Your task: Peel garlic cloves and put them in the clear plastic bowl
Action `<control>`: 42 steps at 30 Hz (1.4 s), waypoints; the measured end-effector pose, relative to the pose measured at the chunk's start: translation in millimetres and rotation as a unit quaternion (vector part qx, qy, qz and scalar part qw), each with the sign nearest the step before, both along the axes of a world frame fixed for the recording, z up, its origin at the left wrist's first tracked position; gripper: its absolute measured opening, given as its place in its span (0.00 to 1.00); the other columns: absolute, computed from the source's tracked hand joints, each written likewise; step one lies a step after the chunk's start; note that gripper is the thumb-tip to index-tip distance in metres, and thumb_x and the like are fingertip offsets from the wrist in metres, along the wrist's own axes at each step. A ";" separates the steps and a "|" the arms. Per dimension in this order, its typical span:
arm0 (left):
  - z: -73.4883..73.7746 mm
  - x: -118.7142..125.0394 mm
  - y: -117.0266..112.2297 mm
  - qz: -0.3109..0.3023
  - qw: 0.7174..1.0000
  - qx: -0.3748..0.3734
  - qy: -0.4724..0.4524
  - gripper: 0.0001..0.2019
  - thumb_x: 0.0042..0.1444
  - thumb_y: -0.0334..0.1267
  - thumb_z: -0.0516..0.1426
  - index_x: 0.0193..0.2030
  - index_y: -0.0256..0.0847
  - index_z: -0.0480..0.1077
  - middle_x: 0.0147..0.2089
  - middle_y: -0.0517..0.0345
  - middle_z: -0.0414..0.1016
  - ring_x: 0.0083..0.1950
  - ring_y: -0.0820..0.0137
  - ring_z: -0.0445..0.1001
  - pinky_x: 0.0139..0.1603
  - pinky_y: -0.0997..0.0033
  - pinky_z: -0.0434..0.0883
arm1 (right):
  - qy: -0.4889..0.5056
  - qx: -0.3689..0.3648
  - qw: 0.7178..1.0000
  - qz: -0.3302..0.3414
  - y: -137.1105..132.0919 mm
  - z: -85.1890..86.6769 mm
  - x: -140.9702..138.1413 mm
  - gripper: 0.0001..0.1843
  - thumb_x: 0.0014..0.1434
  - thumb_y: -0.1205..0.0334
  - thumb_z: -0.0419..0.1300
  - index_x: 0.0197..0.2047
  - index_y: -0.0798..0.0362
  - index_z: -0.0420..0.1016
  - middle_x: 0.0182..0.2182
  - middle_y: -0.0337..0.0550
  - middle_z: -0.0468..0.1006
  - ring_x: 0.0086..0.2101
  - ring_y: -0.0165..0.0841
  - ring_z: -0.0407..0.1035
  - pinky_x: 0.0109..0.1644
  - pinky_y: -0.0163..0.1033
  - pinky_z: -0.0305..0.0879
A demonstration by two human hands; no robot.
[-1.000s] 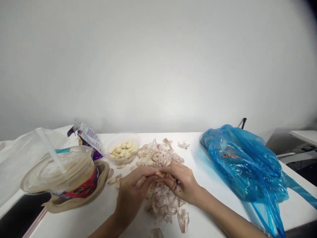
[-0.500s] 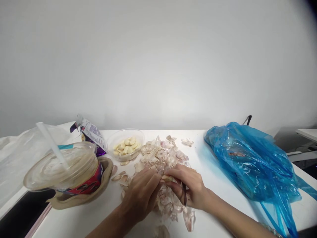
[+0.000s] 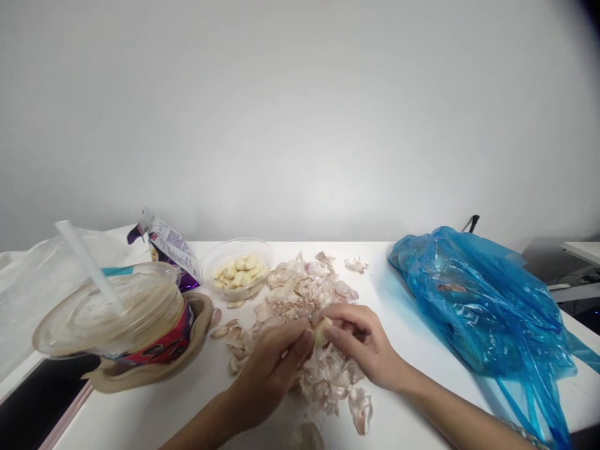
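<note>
A pale, largely bare garlic clove [image 3: 322,332] is pinched between my two hands over a heap of papery garlic skins [image 3: 328,381]. My right hand [image 3: 363,344] is closed on the clove from the right, thumb and fingertips around it. From the left, my left hand [image 3: 269,369] closes thumb against forefinger at the clove's other side; its fingertips partly hide what they grip. Behind the hands, a clear round plastic tub [image 3: 234,296] holds several peeled cloves [image 3: 244,270]. Several unpeeled cloves [image 3: 220,332] lie left of the heap.
At the left stand a lidded cup with a straw [image 3: 140,312] in a cardboard carrier [image 3: 140,382], a purple snack packet [image 3: 173,250] and clear plastic sheeting [image 3: 32,287]. A dark flat device [image 3: 47,394] lies nearby. A blue plastic bag [image 3: 478,306] occupies the right.
The clove has turned upright and shows more pale flesh. A thin dark object seen in my right hand earlier is out of sight. My right fingers have shifted around the clove.
</note>
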State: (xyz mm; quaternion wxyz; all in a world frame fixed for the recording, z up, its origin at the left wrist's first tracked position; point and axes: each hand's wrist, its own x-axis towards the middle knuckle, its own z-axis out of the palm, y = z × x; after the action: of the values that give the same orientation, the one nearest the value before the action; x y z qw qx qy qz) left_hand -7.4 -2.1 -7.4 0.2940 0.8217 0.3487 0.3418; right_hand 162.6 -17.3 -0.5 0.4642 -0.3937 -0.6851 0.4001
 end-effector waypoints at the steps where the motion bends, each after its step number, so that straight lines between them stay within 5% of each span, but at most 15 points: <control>1: 1.7 0.7 0.1 -0.005 0.999 -0.031 -0.001 0.16 0.58 0.37 0.45 0.19 0.42 0.53 0.18 0.65 0.57 0.21 0.74 0.60 0.23 0.76 0.59 | 0.031 -0.042 0.999 0.014 1.4 -2.3 -0.4 0.09 0.57 0.60 0.54 0.34 0.55 0.72 0.23 0.39 0.68 0.22 0.27 0.59 0.24 0.31 0.53; 5: 3.7 3.3 -0.8 -0.016 0.990 -0.137 -0.040 0.17 0.59 0.40 0.43 0.19 0.42 0.55 0.17 0.66 0.56 0.20 0.75 0.57 0.22 0.75 0.58 | 0.150 -0.159 0.974 0.054 5.9 -12.2 -2.7 0.12 0.56 0.56 0.56 0.36 0.57 0.71 0.19 0.36 0.65 0.19 0.23 0.53 0.20 0.29 0.47; 12: -0.6 6.3 -2.7 -0.032 0.961 -0.246 -0.124 0.17 0.60 0.43 0.42 0.21 0.42 0.57 0.16 0.67 0.52 0.18 0.75 0.53 0.19 0.74 0.55 | 0.218 -0.182 0.955 0.086 5.3 -15.2 -4.9 0.14 0.55 0.55 0.58 0.40 0.56 0.68 0.20 0.34 0.63 0.18 0.21 0.51 0.20 0.28 0.45; 14: -3.0 5.2 -1.1 -0.021 0.972 -0.208 -0.110 0.17 0.60 0.41 0.42 0.21 0.42 0.56 0.16 0.67 0.52 0.17 0.75 0.54 0.19 0.75 0.56 | 0.201 -0.173 0.959 0.096 4.7 -14.1 -5.3 0.14 0.56 0.55 0.57 0.41 0.56 0.68 0.22 0.35 0.64 0.19 0.21 0.52 0.21 0.28 0.47; 20: -9.3 1.3 5.6 0.052 0.995 0.084 0.004 0.13 0.57 0.36 0.46 0.21 0.40 0.60 0.18 0.64 0.61 0.21 0.74 0.61 0.23 0.75 0.59 | 0.175 -0.155 0.970 0.073 3.2 -10.2 -8.5 0.13 0.58 0.56 0.56 0.43 0.55 0.66 0.28 0.39 0.69 0.26 0.25 0.61 0.29 0.30 0.56; 29: -12.7 3.3 6.7 0.063 0.969 0.229 0.073 0.14 0.55 0.31 0.49 0.19 0.41 0.55 0.17 0.65 0.57 0.19 0.76 0.59 0.21 0.76 0.56 | 0.109 -0.154 0.982 0.025 6.7 -15.0 -8.3 0.14 0.54 0.54 0.59 0.39 0.55 0.66 0.22 0.34 0.65 0.24 0.25 0.60 0.28 0.31 0.54; 33: -17.3 1.7 7.2 0.051 0.970 0.226 0.076 0.13 0.55 0.30 0.48 0.20 0.41 0.56 0.18 0.65 0.59 0.20 0.75 0.60 0.22 0.75 0.57 | 0.090 -0.151 0.984 0.022 6.2 -12.3 -6.5 0.14 0.54 0.54 0.58 0.39 0.55 0.66 0.22 0.34 0.65 0.24 0.26 0.60 0.28 0.32 0.54; 42: -13.0 5.3 1.6 0.063 0.996 0.046 0.035 0.12 0.59 0.35 0.44 0.25 0.42 0.60 0.21 0.63 0.64 0.23 0.73 0.65 0.26 0.74 0.61 | 0.157 -0.174 0.971 0.054 5.5 -14.9 -8.9 0.15 0.57 0.53 0.55 0.43 0.54 0.64 0.22 0.33 0.59 0.21 0.23 0.52 0.22 0.30 0.47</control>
State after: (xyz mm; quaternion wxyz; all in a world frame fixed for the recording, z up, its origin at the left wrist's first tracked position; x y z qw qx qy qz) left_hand -2.2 -0.5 -20.4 0.2217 0.8218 0.3940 0.3467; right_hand 153.7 -11.8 -15.3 0.4683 -0.3631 -0.5440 0.5941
